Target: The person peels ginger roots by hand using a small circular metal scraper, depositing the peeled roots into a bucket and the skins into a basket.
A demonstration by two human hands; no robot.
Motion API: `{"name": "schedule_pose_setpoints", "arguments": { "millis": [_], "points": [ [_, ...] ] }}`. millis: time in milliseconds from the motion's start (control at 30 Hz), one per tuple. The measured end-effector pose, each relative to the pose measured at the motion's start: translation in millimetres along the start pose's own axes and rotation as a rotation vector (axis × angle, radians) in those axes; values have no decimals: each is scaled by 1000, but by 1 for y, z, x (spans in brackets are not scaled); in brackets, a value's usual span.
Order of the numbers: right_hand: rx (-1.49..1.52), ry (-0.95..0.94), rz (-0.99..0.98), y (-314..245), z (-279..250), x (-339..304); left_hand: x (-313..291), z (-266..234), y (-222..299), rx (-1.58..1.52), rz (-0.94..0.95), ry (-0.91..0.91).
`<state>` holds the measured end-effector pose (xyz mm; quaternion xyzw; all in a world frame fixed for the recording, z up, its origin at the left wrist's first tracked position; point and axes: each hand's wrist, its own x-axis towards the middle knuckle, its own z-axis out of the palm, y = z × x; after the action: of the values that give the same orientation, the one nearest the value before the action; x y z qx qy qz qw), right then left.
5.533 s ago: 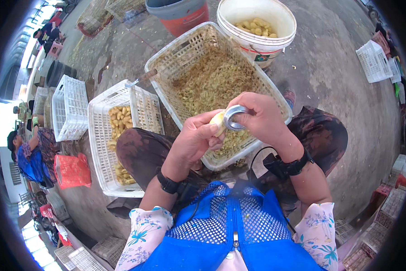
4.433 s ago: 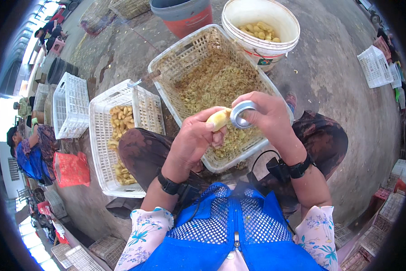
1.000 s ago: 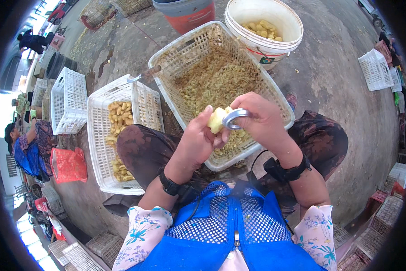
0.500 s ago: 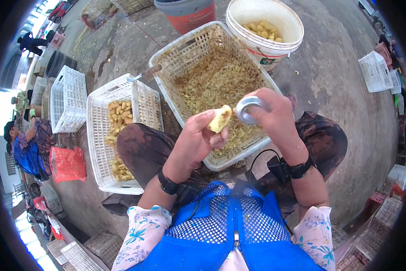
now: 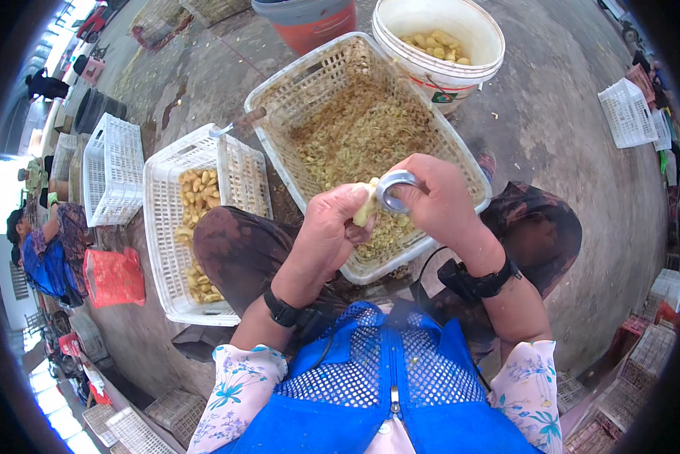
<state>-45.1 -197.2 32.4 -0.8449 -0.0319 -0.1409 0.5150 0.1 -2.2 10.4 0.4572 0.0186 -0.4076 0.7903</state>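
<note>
The left hand [image 5: 328,216] has its grip closed on a pale yellow, knobbly root piece [image 5: 367,210]; the right hand's [image 5: 442,195] grip is clamped around a shiny silver metal ring tool [image 5: 384,198], whose edge seems to touch the piece. Both meet above a white slatted plastic basket [image 5: 309,82]. If this is scraping, I'd pinch the piece low, fingertips behind the rim, and use short, light strokes, turning it between passes so shavings drop straight in. That basket holds yellow-brown shavings [image 5: 355,129]. Tan knobbly pieces [image 5: 197,189] fill part of a white rectangular plastic crate [image 5: 155,242] at left; paler yellow pieces [image 5: 438,47] lie in a round white plastic bucket [image 5: 465,82]. A grey-and-red bucket [image 5: 309,30] stands beyond, its contents hidden from me.
</note>
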Motion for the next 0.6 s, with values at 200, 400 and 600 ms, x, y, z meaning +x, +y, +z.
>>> {"name": "schedule_pose_setpoints", "arguments": {
  "millis": [200,400,600],
  "points": [
    [56,45,181,-5,-14,4,0,6,3,-29,-15,52],
    [87,-1,-16,5,10,1,6,0,-12,88,65,38],
    [-240,53,246,8,-14,12,-2,6,-3,85,15,97]
  ]
}}
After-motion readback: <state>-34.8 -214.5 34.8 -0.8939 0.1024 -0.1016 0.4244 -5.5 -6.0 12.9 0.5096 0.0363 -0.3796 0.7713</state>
